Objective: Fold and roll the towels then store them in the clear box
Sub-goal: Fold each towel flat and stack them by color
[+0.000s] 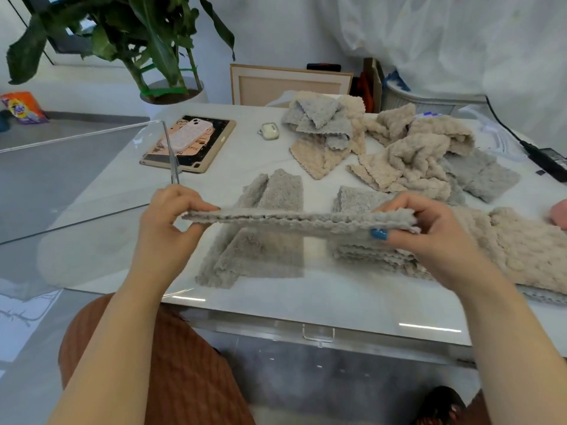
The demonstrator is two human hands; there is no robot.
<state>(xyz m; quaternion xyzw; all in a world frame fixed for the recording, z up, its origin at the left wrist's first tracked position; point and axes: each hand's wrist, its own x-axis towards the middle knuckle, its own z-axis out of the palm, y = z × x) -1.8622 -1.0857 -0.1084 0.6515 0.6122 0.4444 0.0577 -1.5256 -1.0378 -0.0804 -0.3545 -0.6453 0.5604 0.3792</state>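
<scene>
Towel (300, 220) held flat; clear box (92, 167) left, tablet (190, 145) beyond.

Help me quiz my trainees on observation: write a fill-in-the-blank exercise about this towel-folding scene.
1. The left hand and right hand pinch a folded towel coloured ___.
2. The right hand's thumbnail is painted ___.
3. The phone lies on a ___.
Missing words: grey; blue; tablet.

Only thing I can actually read is "Tide" on the orange bag (24, 108) way off to the left. The tablet case (190, 145) on the table (251, 154) has some scribbly lettering, but it's too small to make out.
</scene>
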